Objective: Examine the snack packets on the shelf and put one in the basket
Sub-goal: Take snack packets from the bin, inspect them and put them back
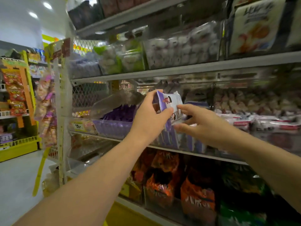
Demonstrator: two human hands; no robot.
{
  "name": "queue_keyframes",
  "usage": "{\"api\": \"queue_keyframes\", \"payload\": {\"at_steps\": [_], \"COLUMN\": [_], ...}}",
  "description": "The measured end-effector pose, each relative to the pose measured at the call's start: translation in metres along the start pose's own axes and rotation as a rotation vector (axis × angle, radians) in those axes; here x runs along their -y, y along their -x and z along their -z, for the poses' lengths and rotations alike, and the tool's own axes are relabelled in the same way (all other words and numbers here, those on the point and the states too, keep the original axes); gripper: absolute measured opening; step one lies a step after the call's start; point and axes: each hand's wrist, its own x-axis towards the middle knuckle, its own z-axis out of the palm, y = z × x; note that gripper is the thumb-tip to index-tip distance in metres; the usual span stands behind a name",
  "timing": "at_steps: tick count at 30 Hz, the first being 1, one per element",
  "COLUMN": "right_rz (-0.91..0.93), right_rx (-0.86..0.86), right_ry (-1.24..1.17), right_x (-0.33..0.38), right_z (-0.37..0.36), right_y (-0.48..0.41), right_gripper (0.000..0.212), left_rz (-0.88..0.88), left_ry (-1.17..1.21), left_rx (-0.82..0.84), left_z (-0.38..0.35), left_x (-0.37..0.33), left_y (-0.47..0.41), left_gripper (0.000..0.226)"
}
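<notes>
My left hand (152, 115) grips a purple and white snack packet (169, 101) in front of the middle shelf (179, 70), thumb on its front and fingers behind. The packet is lifted above a clear bin of similar purple packets (172, 139). My right hand (200, 123) reaches in from the right with fingers spread and relaxed, its fingertips at the packet's lower right edge; whether they touch it is unclear. No basket is in view.
A purple tray of packets (114, 126) sits left of my hands. Orange and green bags (197, 193) fill the lower shelf. Clear bins of sweets (179, 49) line the upper shelf. A yellow display rack (17, 98) stands across the aisle at the left.
</notes>
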Motion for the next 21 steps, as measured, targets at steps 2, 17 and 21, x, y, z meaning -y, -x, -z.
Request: {"api": "queue_keyframes", "payload": {"at_steps": [2, 17, 21], "right_rz": [0.048, 0.250, 0.245], "right_rx": [0.042, 0.628, 0.676], "right_ry": [0.225, 0.773, 0.736], "right_x": [0.000, -0.028, -0.035], "right_z": [0.020, 0.035, 0.034], "right_y": [-0.010, -0.083, -0.088], "right_gripper": [0.048, 0.022, 0.024], "left_rz": [0.020, 0.145, 0.072], "left_ry": [-0.040, -0.318, -0.408], "left_rx": [0.034, 0.386, 0.331], "left_z": [0.000, -0.047, -0.051], "left_x": [0.002, 0.032, 0.049], "left_y": [-0.015, -0.074, -0.080], "left_gripper": [0.037, 0.046, 0.048]}}
